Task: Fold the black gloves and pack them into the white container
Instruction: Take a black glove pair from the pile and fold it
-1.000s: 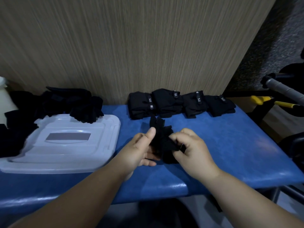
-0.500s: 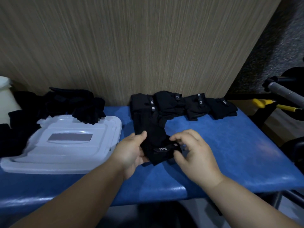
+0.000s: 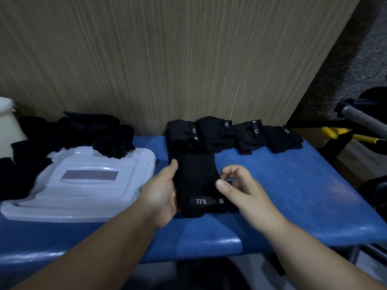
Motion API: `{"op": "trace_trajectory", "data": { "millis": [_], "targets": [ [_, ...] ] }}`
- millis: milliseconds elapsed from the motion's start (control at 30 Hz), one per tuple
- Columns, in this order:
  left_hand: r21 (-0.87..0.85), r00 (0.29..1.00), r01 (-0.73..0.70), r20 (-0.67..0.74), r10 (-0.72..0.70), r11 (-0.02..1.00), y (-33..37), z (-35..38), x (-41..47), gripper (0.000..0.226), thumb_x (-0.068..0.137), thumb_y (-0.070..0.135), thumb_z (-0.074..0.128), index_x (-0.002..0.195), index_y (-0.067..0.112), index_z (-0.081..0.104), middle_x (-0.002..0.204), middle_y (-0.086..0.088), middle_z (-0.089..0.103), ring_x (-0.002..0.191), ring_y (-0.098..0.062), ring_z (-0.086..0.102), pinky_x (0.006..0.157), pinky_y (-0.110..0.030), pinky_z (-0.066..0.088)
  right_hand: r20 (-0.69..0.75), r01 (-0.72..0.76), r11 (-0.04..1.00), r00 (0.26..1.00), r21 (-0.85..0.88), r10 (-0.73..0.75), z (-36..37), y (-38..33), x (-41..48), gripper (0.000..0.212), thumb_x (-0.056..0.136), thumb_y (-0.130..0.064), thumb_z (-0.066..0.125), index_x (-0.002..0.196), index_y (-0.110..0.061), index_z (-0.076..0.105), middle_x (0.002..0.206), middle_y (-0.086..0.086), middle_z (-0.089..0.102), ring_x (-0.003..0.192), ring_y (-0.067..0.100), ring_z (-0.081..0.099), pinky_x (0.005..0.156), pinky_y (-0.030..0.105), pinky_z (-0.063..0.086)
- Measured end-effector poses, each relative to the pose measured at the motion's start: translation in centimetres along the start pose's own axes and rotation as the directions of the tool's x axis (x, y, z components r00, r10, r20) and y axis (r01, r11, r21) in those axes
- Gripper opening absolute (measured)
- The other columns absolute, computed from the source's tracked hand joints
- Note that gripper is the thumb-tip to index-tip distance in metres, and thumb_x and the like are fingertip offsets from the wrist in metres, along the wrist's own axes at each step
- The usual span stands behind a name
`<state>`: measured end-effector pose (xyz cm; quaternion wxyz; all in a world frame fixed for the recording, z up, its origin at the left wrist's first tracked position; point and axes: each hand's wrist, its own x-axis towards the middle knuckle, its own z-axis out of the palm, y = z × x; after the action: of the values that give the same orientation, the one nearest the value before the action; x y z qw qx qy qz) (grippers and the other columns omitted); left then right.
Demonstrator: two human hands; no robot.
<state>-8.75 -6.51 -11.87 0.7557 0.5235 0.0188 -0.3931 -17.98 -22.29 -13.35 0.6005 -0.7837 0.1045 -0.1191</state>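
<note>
A black glove (image 3: 196, 181) with a "5.11" tab lies flat and lengthwise in the middle of the blue bench. My left hand (image 3: 161, 193) grips its left edge, thumb on top and fingers beneath. My right hand (image 3: 238, 185) pinches the right edge with thumb and curled fingers. Several folded black gloves (image 3: 247, 135) lie in a row at the back against the wall. A loose pile of black gloves (image 3: 83, 132) sits at the back left, partly on the white container (image 3: 83, 185), whose flat lid faces up to the left of my hands.
The blue padded bench (image 3: 293, 195) ends just right of the folded row and drops off at its front edge. A wood-grain wall stands behind. A cream object (image 3: 6, 122) is at far left. Yellow-handled tools (image 3: 345, 135) and a grey bar (image 3: 360, 118) lie off to the right.
The glove was bunched between both hands a second ago; it is now spread out flat and long on the bench, tab toward me. Both hands moved apart to its side edges.
</note>
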Motion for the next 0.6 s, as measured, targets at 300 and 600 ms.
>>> {"op": "trace_trajectory", "data": {
  "millis": [300,600],
  "targets": [
    [0.091,0.996,0.038,0.071,-0.044,0.995,-0.6,0.0,0.1,0.054,0.101,0.052,0.027,0.124,0.018,0.062,0.115,-0.007,0.070,0.106,-0.025,0.067,0.089,-0.045,0.051,-0.016,-0.205,0.907,0.974,0.367,0.227,0.5,0.0,0.4,0.017,0.093,-0.016,0.058,0.090,0.000,0.063,0.085,0.019,0.067,0.077,0.029,0.061,0.072,0.039,0.049],
    [0.435,0.954,-0.180,-0.142,0.265,0.882,-1.0,0.1,0.5,0.031,0.094,0.026,0.060,0.119,0.014,0.047,0.106,-0.001,0.060,0.089,-0.013,0.062,0.082,-0.033,0.055,-0.106,-0.179,0.865,0.961,0.469,0.257,0.2,-0.4,0.7,0.019,0.094,-0.024,0.057,0.093,-0.005,0.062,0.088,0.016,0.063,0.084,0.028,0.058,0.080,0.044,0.047]
  ]
}}
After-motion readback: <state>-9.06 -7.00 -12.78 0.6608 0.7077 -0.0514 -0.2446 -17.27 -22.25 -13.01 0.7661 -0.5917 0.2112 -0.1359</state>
